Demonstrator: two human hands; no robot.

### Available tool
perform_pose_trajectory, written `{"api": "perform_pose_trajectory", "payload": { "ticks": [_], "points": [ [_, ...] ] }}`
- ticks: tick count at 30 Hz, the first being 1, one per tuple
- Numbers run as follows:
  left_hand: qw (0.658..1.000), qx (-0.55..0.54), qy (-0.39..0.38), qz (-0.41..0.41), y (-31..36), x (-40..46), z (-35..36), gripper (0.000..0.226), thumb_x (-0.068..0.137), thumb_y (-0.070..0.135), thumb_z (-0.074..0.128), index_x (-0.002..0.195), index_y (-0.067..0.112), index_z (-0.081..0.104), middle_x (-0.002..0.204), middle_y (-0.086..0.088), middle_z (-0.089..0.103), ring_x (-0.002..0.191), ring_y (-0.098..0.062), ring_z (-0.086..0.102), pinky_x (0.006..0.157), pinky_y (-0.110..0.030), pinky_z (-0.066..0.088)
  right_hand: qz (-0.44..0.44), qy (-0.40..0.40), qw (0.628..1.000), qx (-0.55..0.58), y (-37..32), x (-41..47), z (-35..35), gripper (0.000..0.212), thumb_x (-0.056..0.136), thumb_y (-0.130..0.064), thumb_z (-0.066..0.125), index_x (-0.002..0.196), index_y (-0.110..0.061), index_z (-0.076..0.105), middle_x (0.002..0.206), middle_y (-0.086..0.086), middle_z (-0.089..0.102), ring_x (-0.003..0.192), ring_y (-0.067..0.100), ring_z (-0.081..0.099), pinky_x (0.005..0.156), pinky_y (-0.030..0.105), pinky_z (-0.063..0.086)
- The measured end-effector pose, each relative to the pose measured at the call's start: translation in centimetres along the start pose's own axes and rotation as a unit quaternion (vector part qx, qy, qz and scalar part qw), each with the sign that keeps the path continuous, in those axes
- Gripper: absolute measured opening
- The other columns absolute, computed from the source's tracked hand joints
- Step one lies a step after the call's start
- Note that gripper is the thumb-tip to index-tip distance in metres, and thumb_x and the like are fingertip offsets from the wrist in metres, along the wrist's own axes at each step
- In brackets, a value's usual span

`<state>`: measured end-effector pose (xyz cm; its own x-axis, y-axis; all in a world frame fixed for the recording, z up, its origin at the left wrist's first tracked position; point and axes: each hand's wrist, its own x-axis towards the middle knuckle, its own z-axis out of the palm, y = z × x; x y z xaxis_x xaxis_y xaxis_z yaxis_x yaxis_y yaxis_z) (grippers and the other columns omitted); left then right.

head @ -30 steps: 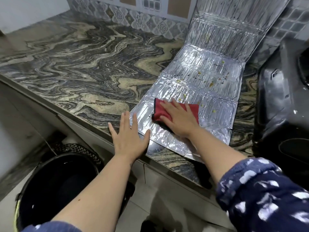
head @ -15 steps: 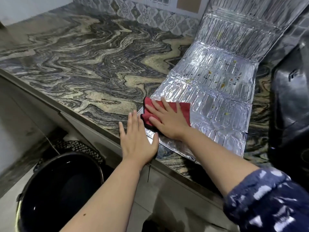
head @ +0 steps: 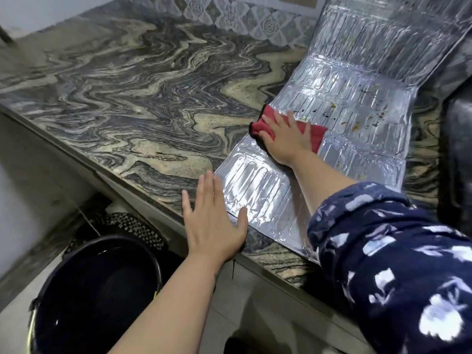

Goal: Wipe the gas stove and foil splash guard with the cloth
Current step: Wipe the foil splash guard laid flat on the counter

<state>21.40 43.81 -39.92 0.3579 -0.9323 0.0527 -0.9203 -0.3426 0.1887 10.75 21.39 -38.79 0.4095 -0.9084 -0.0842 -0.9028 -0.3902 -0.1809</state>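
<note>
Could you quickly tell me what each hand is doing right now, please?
Left hand: open, flat on the foil splash guard corner.
Right hand: open, pressing the red cloth onto the foil.

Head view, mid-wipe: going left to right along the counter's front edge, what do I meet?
Black bucket on the floor → left hand flat at the foil's corner → foil splash guard → right hand pressing the red cloth → black stove.

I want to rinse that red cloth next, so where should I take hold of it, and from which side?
Take the red cloth by its bunched left end, coming from the counter side on the left. That end is thick and rumpled past the right hand's fingertips, while the rest lies flat on the foil splash guard, probably harder to pinch.
</note>
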Motion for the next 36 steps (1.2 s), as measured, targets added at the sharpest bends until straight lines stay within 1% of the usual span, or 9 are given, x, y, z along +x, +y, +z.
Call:
{"api": "perform_pose_trajectory", "payload": {
  "ticks": [3, 7, 11, 16, 20, 25, 31, 34, 36],
  "points": [
    [1.0, -0.019, -0.008, -0.005, 0.0, -0.4, -0.5, 0.083, 0.084, 0.058, 0.024, 0.152, 0.013, 0.007, 0.162, -0.004, -0.003, 0.148, -0.016, -0.005, 0.118, -0.046, -0.005, -0.031, -0.002, 0.999, 0.009, -0.8, -3.0, 0.5, 0.056, 0.096, -0.059, 0.014, 0.149, -0.042, 0.012, 0.161, -0.012, 0.002, 0.148, 0.02, -0.006, 0.114, 0.061, -0.005],
    [0.996, -0.079, -0.001, -0.037, 0.8, -0.2, -2.0, 0.077, 0.081, 0.052, 0.025, 0.149, 0.016, 0.022, 0.159, -0.001, 0.02, 0.147, -0.015, 0.013, 0.12, -0.045, 0.006, -0.057, -0.01, 0.998, 0.013, -1.7, -7.5, 1.0, 0.056, 0.096, -0.058, 0.015, 0.149, -0.041, 0.012, 0.161, -0.012, 0.001, 0.148, 0.018, -0.007, 0.115, 0.059, -0.005],
    [0.996, -0.08, 0.0, 0.026, 1.8, 1.8, -3.6, 0.063, 0.093, 0.042, 0.028, 0.149, 0.016, 0.024, 0.157, 0.001, 0.026, 0.147, -0.013, 0.014, 0.118, -0.043, 0.003, -0.051, -0.017, 0.998, 0.019, -3.1, -12.2, 1.3, 0.055, 0.097, -0.056, 0.015, 0.149, -0.041, 0.009, 0.161, -0.012, -0.002, 0.148, 0.018, -0.009, 0.115, 0.058, -0.008],
    [0.984, -0.159, -0.031, 0.081, 2.5, 3.5, -3.0, 0.05, 0.1, 0.031, 0.028, 0.146, 0.013, 0.031, 0.154, -0.003, 0.032, 0.147, -0.014, 0.016, 0.119, -0.044, 0.002, -0.059, -0.039, 0.997, 0.026, -3.1, -15.9, 1.6, 0.055, 0.097, -0.054, 0.018, 0.149, -0.042, 0.005, 0.161, -0.011, -0.003, 0.148, 0.017, -0.008, 0.115, 0.055, -0.009],
    [0.979, -0.175, -0.041, 0.097, 2.3, 3.3, -1.4, 0.051, 0.101, 0.033, 0.019, 0.149, 0.016, 0.023, 0.157, 0.001, 0.026, 0.147, -0.013, 0.013, 0.119, -0.044, 0.001, -0.122, -0.049, 0.991, -0.022, -0.6, -15.7, 0.4, 0.062, 0.094, -0.062, 0.02, 0.149, -0.042, 0.001, 0.161, -0.01, -0.001, 0.148, 0.016, -0.003, 0.118, 0.05, -0.004],
    [0.989, -0.045, -0.041, 0.134, 1.5, 2.8, 0.0, 0.069, 0.093, 0.049, 0.0, 0.152, 0.014, 0.004, 0.161, 0.001, 0.011, 0.148, -0.013, 0.003, 0.12, -0.045, -0.004, -0.148, -0.009, 0.989, -0.028, 0.5, -15.0, 1.0, 0.066, 0.09, -0.062, 0.014, 0.15, -0.038, 0.004, 0.161, -0.012, 0.002, 0.148, 0.013, -0.006, 0.116, 0.051, -0.012],
    [0.986, 0.027, -0.061, 0.151, 1.6, 2.8, -0.4, 0.078, 0.082, 0.056, -0.015, 0.152, 0.024, -0.002, 0.161, 0.005, -0.007, 0.147, -0.012, -0.011, 0.116, -0.055, -0.01, -0.047, -0.011, 0.999, -0.026, 4.7, -7.2, -0.8, 0.062, 0.096, -0.059, 0.017, 0.151, -0.035, 0.006, 0.161, -0.009, 0.001, 0.148, 0.017, -0.008, 0.115, 0.055, -0.01],
    [0.986, 0.028, -0.068, 0.151, 1.6, 2.9, -0.4, 0.077, 0.082, 0.056, -0.014, 0.152, 0.026, -0.004, 0.16, 0.008, -0.01, 0.146, -0.011, -0.013, 0.113, -0.056, -0.014, 0.022, -0.024, 0.999, -0.019, 5.3, -4.4, -1.0, 0.061, 0.097, -0.057, 0.015, 0.152, -0.033, 0.005, 0.161, -0.008, -0.004, 0.147, 0.021, -0.013, 0.115, 0.058, -0.009],
    [0.985, 0.024, -0.07, 0.159, 1.4, 3.1, -0.3, 0.074, 0.085, 0.056, -0.009, 0.152, 0.025, -0.004, 0.159, 0.009, -0.01, 0.146, -0.01, -0.013, 0.113, -0.055, -0.014, 0.018, -0.014, 0.999, -0.026, 4.2, -4.7, -0.7, 0.059, 0.097, -0.055, 0.013, 0.152, -0.032, 0.007, 0.161, -0.008, -0.003, 0.148, 0.022, -0.012, 0.114, 0.06, -0.01]
  ]
}}
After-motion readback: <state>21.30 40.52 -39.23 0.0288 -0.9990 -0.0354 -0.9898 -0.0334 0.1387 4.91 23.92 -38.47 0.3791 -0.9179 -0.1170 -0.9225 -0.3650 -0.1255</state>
